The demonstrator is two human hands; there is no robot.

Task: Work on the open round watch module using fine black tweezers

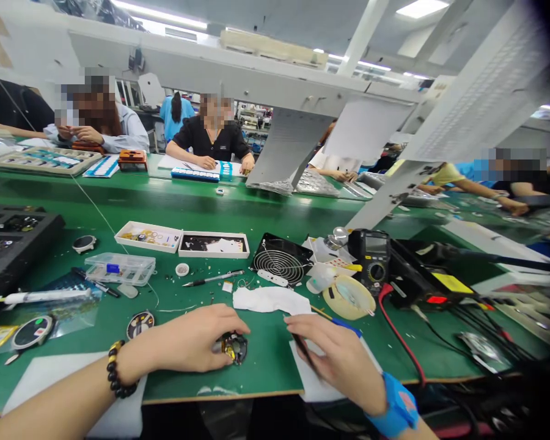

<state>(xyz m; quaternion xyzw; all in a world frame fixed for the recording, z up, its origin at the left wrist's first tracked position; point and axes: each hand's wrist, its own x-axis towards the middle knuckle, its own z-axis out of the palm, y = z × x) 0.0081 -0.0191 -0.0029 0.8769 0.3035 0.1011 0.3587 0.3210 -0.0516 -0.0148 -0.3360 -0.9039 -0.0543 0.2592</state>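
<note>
My left hand, with a dark beaded bracelet on the wrist, grips a small round watch module at the bench's front. The module is black with gold-coloured parts, and my fingers cover its left side. To the right, my right hand is closed around dark tweezers that slant downward over a white sheet. A blue band wraps that wrist. The tweezers and the module are apart. Just left of my left hand lies another round watch part, partly behind the forearm.
Behind my hands are a white cloth, a pen, a black fan and two shallow white trays. A tape roll, a multimeter and cables stand at right. A clear parts box sits left. Several people work across the bench.
</note>
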